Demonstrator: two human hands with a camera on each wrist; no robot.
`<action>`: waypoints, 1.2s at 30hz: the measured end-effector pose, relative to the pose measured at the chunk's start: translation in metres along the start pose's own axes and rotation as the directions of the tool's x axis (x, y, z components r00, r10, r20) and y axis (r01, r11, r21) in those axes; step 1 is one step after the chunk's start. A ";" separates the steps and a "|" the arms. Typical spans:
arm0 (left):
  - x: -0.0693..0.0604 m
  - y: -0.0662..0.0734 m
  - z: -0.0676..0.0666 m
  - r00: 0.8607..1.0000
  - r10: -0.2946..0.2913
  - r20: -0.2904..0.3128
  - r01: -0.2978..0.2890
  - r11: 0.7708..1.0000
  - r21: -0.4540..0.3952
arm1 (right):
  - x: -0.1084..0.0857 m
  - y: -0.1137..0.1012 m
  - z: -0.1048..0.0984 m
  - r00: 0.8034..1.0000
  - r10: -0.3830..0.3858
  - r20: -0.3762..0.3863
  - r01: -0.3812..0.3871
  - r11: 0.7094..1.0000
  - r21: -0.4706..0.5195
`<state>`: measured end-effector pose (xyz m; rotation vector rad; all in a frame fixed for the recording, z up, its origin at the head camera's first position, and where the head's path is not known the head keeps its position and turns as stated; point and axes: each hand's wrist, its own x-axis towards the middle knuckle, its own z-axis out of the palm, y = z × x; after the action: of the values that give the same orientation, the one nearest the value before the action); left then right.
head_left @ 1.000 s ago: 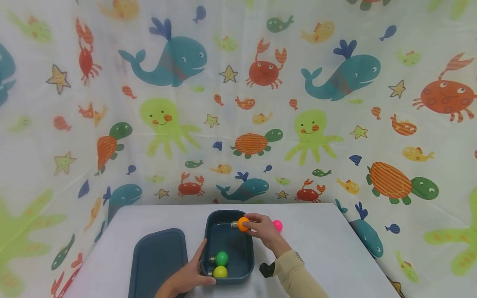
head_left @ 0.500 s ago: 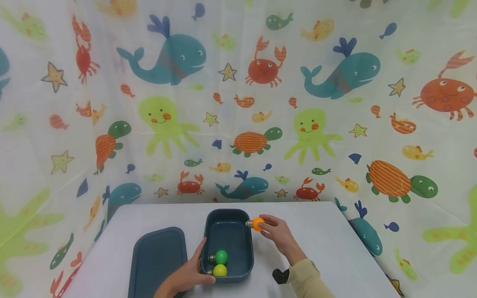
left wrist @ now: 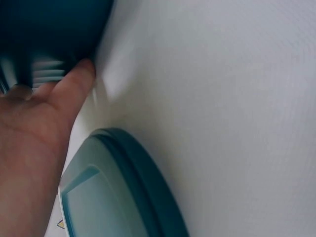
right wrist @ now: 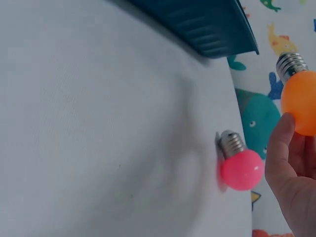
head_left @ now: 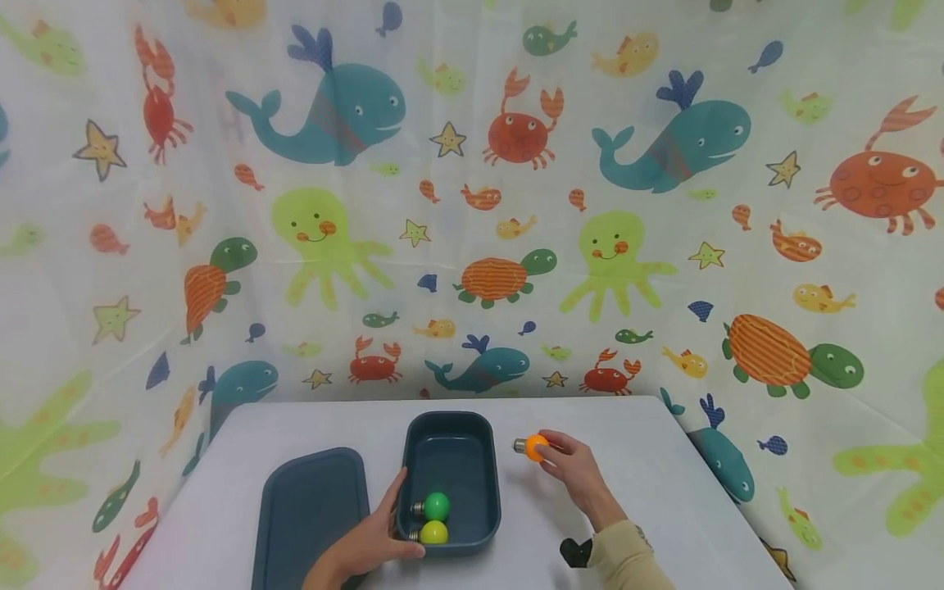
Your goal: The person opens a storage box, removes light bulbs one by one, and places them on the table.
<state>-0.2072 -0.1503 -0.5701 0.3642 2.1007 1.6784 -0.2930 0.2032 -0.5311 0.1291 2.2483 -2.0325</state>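
Observation:
My left hand [head_left: 369, 541] grips the left side and front corner of a dark blue container [head_left: 450, 467]; the left wrist view shows the fingers of that hand [left wrist: 34, 133] against its wall. Inside, near the front, lie a green bulb [head_left: 437, 506] and a yellow bulb [head_left: 433, 533]. My right hand [head_left: 578, 471] pinches an orange bulb [head_left: 537, 447] above the table, right of the container, its metal base pointing left. In the right wrist view a pink bulb [right wrist: 242, 169] lies on the table, near the orange bulb [right wrist: 301, 103]; the head view hides it behind my right hand.
A dark blue lid [head_left: 313, 508] lies flat on the white table [head_left: 664, 492], left of the container. A small black object [head_left: 575, 552] shows beside my right sleeve. A curtain with sea animals [head_left: 472, 205] hangs behind the table.
The right hand has carried the orange bulb from above the container out to its right. My left hand has stayed on the container, and the green and yellow bulbs have not moved inside it.

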 end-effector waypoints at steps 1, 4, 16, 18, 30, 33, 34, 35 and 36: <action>0.000 0.000 0.000 1.000 0.000 0.000 0.000 1.000 0.000 | 0.001 0.001 -0.002 1.000 0.005 -0.002 -0.004 1.000 0.005; 0.000 -0.001 0.000 1.000 -0.001 0.000 0.001 1.000 -0.006 | 0.002 0.006 -0.005 1.000 0.015 -0.008 -0.015 1.000 0.011; -0.001 0.001 0.001 1.000 -0.007 0.002 0.007 1.000 -0.012 | 0.010 0.023 -0.015 0.994 0.057 -0.091 -0.060 0.998 -0.030; -0.001 0.001 0.001 1.000 -0.008 0.001 0.008 1.000 -0.014 | 0.011 0.025 -0.015 0.992 0.065 -0.108 -0.070 0.997 -0.041; 0.000 -0.001 0.000 1.000 0.006 0.001 -0.006 1.000 0.011 | 0.012 0.032 -0.014 0.986 0.061 -0.154 -0.087 0.982 -0.166; 0.000 0.000 0.000 1.000 -0.003 -0.005 0.003 1.000 0.018 | 0.014 0.034 -0.013 0.987 0.054 -0.152 -0.080 0.982 -0.170; 0.000 0.000 0.000 1.000 -0.006 -0.008 0.007 1.000 0.020 | 0.014 0.035 -0.013 0.986 0.058 -0.155 -0.084 0.982 -0.168; 0.000 0.000 0.000 1.000 -0.007 -0.007 0.008 1.000 0.020 | 0.014 0.035 -0.013 0.986 0.059 -0.155 -0.085 0.982 -0.169; 0.000 0.000 0.000 1.000 -0.009 -0.006 0.009 1.000 0.020 | 0.015 0.036 -0.014 0.986 0.057 -0.154 -0.084 0.982 -0.172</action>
<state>-0.2069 -0.1503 -0.5697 0.3563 2.1213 1.6569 -0.3032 0.2203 -0.5675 0.3505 2.4622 -1.8322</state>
